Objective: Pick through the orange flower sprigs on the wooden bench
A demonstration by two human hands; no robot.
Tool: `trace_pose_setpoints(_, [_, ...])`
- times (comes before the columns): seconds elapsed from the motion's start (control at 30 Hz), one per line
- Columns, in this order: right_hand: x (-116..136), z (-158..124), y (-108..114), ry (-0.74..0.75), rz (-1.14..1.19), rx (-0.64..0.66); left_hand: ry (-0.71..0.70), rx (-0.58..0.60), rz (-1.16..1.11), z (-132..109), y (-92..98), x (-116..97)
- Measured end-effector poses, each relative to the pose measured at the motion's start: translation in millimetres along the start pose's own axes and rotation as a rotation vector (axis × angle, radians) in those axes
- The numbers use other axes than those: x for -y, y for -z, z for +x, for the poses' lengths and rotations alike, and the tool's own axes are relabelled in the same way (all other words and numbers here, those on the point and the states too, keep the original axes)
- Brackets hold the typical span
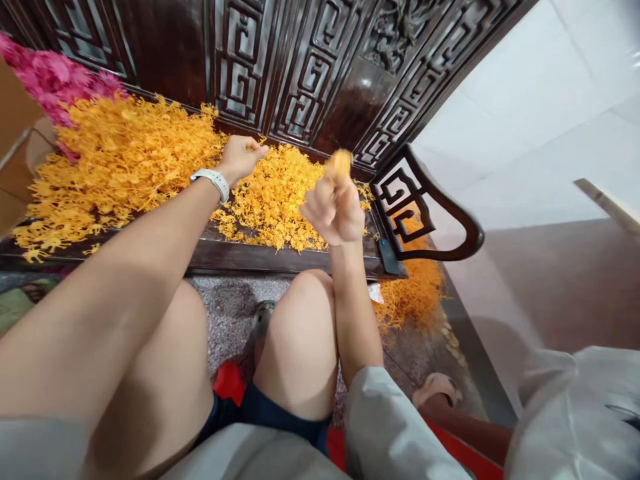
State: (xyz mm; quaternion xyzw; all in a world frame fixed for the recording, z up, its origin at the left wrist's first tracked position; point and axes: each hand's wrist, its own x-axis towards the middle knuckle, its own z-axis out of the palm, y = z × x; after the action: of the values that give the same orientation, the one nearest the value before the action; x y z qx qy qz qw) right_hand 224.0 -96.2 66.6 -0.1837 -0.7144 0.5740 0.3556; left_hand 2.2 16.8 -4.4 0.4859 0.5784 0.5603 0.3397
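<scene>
My left hand [243, 159], with a white watch [213, 180] at its wrist, is closed in a pinch above the yellow piles. A small yellow piece shows at its fingertips. To its right, my right hand [337, 208] is raised with the fingers curled, holding a blurred yellow-orange petal piece [341, 162] at the top. Below and between the hands spreads a pile of small yellow petal pieces [280, 200] on the dark wooden bench [250, 259]. Left of it lies a larger heap of spidery yellow pieces [130, 157].
Pink flower pieces [60, 80] lie at the far left. A carved armrest [470, 233] bounds the bench's right end, with a dark phone-like slab [390, 255] beside it. Orange strands [413, 300] heap on the floor. Another person's sleeve [575, 413] and foot [437, 388] are at right.
</scene>
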Motion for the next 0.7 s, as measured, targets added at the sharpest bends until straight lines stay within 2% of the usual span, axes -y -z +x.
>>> trace_pose_setpoints(0.03, [-7,3,7,-0.014,-0.022,-0.220,-0.033,0.026,0.015,-1,2.8,-1])
trace_pose_setpoints(0.07, [-15,6,15,-0.067,-0.049,-0.383,-0.065,0.052,0.021,-1,4.7,-2])
trace_pose_setpoints(0.1, [-23,9,22,-0.138,-0.076,-0.494,-0.099,0.077,0.023,-3,6.0,-5])
trace_pose_setpoints(0.17, [-39,13,35,-0.254,-0.100,-0.618,-0.159,0.130,0.024,-6,7.2,-14])
trace_pose_setpoints(0.27, [-54,14,43,-0.310,-0.110,-0.657,-0.213,0.208,-0.003,-14,7.8,-27])
trace_pose_setpoints(0.43, [-67,14,38,-0.354,-0.142,-0.581,-0.236,0.248,0.029,-28,9.6,-44])
trace_pose_setpoints(0.53, [-70,16,33,-0.312,-0.171,-0.506,-0.237,0.244,0.098,-29,9.8,-46])
trace_pose_setpoints(0.6, [-63,16,27,-0.290,-0.141,-0.370,-0.247,0.215,0.131,-25,8.8,-42])
trace_pose_setpoints(0.63, [-57,15,22,-0.293,-0.117,-0.260,-0.253,0.180,0.142,-22,8.6,-38])
trace_pose_setpoints(0.7, [-39,11,12,-0.326,-0.069,0.062,-0.238,0.053,0.136,-13,11.1,-29])
